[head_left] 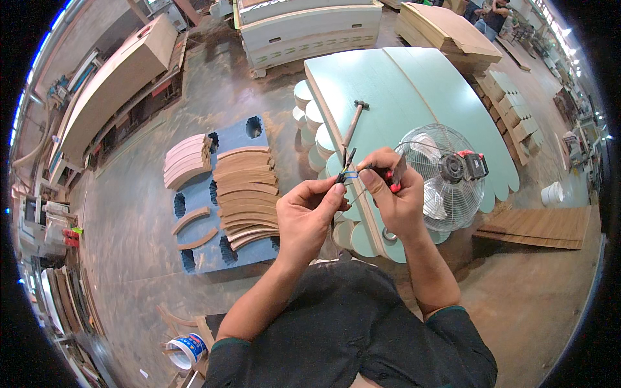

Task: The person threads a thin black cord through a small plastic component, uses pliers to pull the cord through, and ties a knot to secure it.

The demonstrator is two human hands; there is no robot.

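My left hand (306, 210) pinches a black cable (341, 177) between thumb and fingers. Thin blue wire (351, 174) runs from it to the fingertips of my right hand (399, 202). That hand is closed around a hand tool with red and black handles (393, 183); its jaws are mostly hidden, so I cannot tell its exact kind. Both hands are close together above the edge of a pale green board (362, 84). Beyond them, a hammer (355, 123) lies on the board. A round wire-caged fan (446, 169) is just right of my right hand.
To the left, a blue pallet (223, 255) bears stacked curved wooden pieces (244, 187). Round green-topped pieces (315, 113) sit beneath the board's left edge. Wood-grain panels (537, 227) and a white bucket (552, 193) are at the right; another bucket (187, 350) stands lower left.
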